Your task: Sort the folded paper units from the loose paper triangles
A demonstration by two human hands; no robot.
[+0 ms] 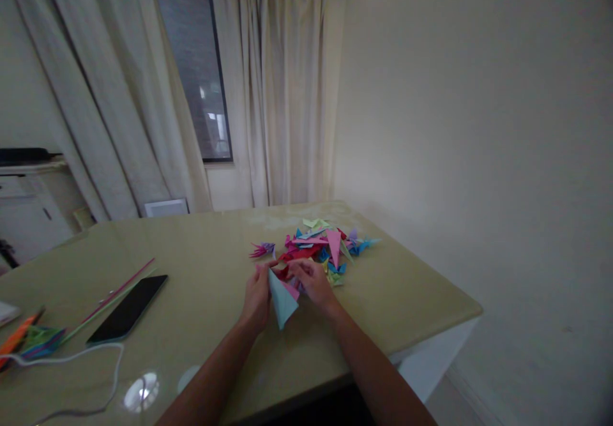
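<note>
My left hand [258, 297] is closed on a light blue folded paper piece [283, 301], which hangs point-down over the table. A pink paper piece [291, 290] shows just behind it, and some red paper lies between my two hands. My right hand [310, 278] is close by on the right with its fingers bent together; what its fingertips pinch is too small to make out. Just beyond both hands lies a pile of colourful folded paper pieces [333, 247], pink, red, blue, green and yellow. Left of the pile sits a small magenta and purple folded piece [262, 250].
On the left of the table [201, 253] lie a black phone [128, 308], thin pink and green sticks [117, 293], an orange tool [19, 335] and a white cable [117, 368]. A wall [431, 158] runs along the right side. The table's corner [479, 310] is at the right.
</note>
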